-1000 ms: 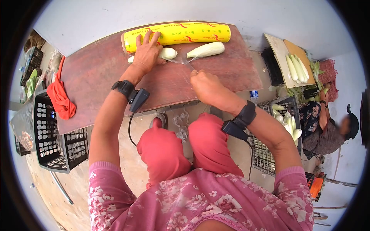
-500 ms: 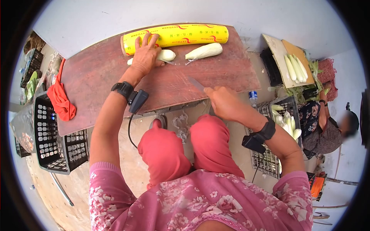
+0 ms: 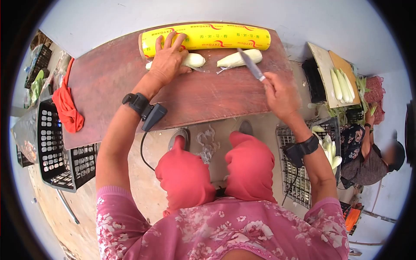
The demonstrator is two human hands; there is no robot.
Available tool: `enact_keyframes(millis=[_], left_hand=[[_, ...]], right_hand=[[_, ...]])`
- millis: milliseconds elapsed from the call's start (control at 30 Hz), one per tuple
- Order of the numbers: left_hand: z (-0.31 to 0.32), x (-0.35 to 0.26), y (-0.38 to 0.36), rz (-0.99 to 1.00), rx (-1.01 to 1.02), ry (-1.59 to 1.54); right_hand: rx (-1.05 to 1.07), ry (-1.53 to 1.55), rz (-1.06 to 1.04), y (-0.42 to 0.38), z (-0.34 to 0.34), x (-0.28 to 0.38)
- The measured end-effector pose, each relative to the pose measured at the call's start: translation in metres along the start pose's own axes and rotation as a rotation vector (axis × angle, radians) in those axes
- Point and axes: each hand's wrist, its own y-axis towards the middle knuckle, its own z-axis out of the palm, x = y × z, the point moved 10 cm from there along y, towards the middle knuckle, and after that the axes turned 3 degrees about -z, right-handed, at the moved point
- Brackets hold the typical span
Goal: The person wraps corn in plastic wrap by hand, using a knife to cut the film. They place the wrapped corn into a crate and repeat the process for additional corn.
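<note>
My left hand [image 3: 170, 63] lies with fingers spread across a yellow printed roll of plastic film [image 3: 203, 41], its palm and thumb over a pale green-white vegetable [image 3: 193, 60], like an ear of corn in its husk. Clear film clings around that vegetable, and its middle is hidden by the hand. In my right hand [image 3: 281, 95] is a knife [image 3: 251, 65], gripped by the handle, its blade pointing up and left. The blade overlaps a second pale vegetable [image 3: 234, 60], which lies to the right with film bunched at its left end.
The red-brown table [image 3: 182, 99] backs onto a wall. A red cloth [image 3: 67, 112] hangs at its left end above a black crate [image 3: 60, 173]. On the right stand a crate of pale vegetables [image 3: 299, 186] and a board [image 3: 323, 82] with more. A co-worker [image 3: 368, 160] sits beyond.
My right hand has swung the knife up and to the right, from the table's front edge to over the right-hand vegetable. My left hand stays on the roll. The view has shifted slightly.
</note>
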Motion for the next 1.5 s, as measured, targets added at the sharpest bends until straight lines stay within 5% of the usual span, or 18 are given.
enact_keyframes(millis=[367, 867, 1367, 1500], left_hand=[[0.0, 0.005, 0.012, -0.023, 0.077, 0.007], [-0.001, 0.004, 0.015, -0.03, 0.102, 0.006], [0.001, 0.005, 0.017, -0.054, 0.144, 0.029], [0.001, 0.004, 0.016, -0.051, 0.164, 0.032]], right_hand=[[0.129, 0.168, -0.085, 0.054, 0.04, 0.061], [0.278, -0.09, 0.007, 0.079, 0.079, 0.072], [0.281, -0.124, -0.14, 0.116, 0.089, 0.078], [0.443, -0.137, -0.132, 0.109, 0.078, 0.093]])
